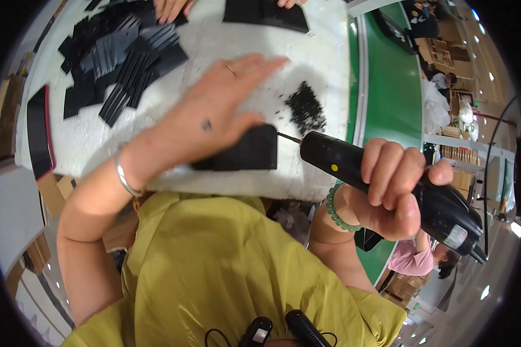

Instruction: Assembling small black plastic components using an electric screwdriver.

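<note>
My right hand is wrapped around a black electric screwdriver, held sideways at the right with a cable at its rear end. Its thin bit points left, and the tip appears at the right corner of a flat black panel on the near edge of the white table. Over that panel is my left hand, slightly blurred, with fingers stretched to the right and nothing in them. It hides much of the panel; I cannot tell whether it touches it. Just past the screwdriver bit lies a heap of tiny black screws.
Flat black plastic pieces are piled at the far left of the white table. A dark slab with a red edge lies at the left rim. Across the table, another person's hands are near another black panel. A green surface runs along the right.
</note>
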Demonstrator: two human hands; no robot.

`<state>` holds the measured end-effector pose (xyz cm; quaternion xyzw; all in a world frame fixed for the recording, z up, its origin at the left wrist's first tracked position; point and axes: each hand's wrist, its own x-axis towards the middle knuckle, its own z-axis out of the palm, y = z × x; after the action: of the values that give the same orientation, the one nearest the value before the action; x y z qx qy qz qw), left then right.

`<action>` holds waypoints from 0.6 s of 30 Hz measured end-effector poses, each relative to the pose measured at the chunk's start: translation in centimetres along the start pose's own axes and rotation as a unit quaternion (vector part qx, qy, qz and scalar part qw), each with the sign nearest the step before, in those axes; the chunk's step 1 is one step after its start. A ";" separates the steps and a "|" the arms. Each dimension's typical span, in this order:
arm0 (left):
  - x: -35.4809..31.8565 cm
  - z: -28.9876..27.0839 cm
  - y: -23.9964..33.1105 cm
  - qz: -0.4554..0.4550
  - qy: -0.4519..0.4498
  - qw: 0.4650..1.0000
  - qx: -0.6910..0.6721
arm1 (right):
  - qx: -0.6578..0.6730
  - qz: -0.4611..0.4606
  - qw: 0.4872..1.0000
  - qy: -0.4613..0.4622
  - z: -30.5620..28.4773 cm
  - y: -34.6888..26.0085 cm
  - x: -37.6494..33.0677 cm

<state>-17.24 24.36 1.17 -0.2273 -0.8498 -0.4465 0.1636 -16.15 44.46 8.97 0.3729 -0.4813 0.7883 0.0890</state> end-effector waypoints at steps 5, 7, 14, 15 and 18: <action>-3.8 -3.0 -0.1 -0.123 -0.128 0.981 0.073 | -0.024 0.105 0.992 -0.072 2.8 -0.3 -1.0; -4.4 -2.8 0.1 -0.118 -0.130 0.981 0.080 | -0.013 0.118 0.989 -0.084 3.5 0.3 -1.6; -5.5 -1.6 -0.5 -0.120 -0.144 0.980 0.063 | -0.054 0.146 0.980 -0.121 4.4 1.3 -2.0; -5.7 -1.5 -0.6 -0.115 -0.125 0.984 0.055 | -0.065 0.156 0.977 -0.127 4.5 1.3 -2.1; -5.7 -1.7 -0.7 -0.118 -0.129 0.984 0.039 | -0.052 0.143 0.975 -0.161 4.8 1.8 -1.9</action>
<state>-12.64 21.26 -1.11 -0.1744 -0.9016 -0.3959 0.0072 -13.29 39.95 7.67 0.4171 -0.5777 0.6966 -0.0835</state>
